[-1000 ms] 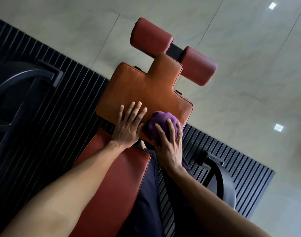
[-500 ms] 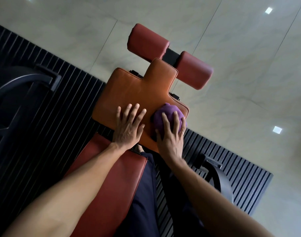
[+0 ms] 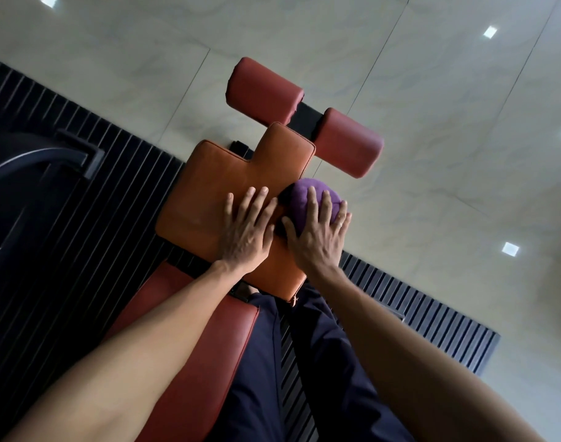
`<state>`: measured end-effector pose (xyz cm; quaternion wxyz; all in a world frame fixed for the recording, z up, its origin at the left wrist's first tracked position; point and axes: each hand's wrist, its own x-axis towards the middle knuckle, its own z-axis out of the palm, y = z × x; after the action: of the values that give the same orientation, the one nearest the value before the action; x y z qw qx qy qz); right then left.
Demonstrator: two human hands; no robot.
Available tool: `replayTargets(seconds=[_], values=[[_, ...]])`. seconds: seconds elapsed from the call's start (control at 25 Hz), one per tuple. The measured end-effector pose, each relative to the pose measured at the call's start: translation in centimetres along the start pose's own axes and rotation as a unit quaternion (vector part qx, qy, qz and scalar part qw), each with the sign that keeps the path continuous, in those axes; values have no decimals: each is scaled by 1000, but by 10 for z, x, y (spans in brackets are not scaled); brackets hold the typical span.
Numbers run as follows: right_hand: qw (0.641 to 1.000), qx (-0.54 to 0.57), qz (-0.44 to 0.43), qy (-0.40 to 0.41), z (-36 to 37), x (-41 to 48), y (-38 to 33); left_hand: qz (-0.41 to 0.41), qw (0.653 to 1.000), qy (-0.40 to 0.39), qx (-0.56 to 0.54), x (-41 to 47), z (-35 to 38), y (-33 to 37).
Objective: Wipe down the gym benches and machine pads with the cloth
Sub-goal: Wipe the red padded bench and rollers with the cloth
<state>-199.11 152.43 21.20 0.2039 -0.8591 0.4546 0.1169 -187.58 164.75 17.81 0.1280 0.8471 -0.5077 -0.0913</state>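
Right hand (image 3: 317, 237) cupped over the balled purple cloth (image 3: 308, 199), fingers spread and curved round it, thumb tucked at its near side, pressing it onto the orange seat pad (image 3: 215, 180). The cloth sits right at the pad's edge on that hand's outer side, partly overhanging it. Left hand (image 3: 247, 231) lies just beside it, flat, fingers splayed, bracing the pad. Progress, my read: mid-wipe on the seat pad, no wet streaks visible, so can't tell how much is covered. The pad's stretch beyond the left hand, the two red rollers (image 3: 263, 87) ahead of the fingertips and the red back pad (image 3: 190, 330) under the forearms are probably left to do. Room: open tiled floor (image 3: 448, 170) outboard of the right hand, nothing to hit. A dark machine frame (image 3: 33, 161) stands well outboard of the left hand on the slatted mat (image 3: 113, 186). Watch the notch step in the pad just ahead of the cloth.
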Motion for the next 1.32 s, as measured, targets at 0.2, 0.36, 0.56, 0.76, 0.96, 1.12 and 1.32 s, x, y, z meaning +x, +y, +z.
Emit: replayTargets(seconds=[0.2,0.36,0.56,0.76,0.96,1.12,1.32], values=[[995,2,50,-83,-31,58,-4,-26,1000,-3,6,18,12,17],[987,70,70,-123,-49,71,10,-25,999,-14,15,16,11,19],[950,259,171,28,-8,-10,17,-14,1000,-6,22,16,11,19],[872,389,296,-22,26,-99,-4,-14,1000,13,19,16,18,18],[857,423,294,-21,18,-92,-6,-13,1000,5,13,16,16,17],[908,357,218,9,-11,-4,18,-24,999,-8,35,15,17,20],[944,304,117,-49,-22,10,49,-52,997,-40,47,18,9,32]])
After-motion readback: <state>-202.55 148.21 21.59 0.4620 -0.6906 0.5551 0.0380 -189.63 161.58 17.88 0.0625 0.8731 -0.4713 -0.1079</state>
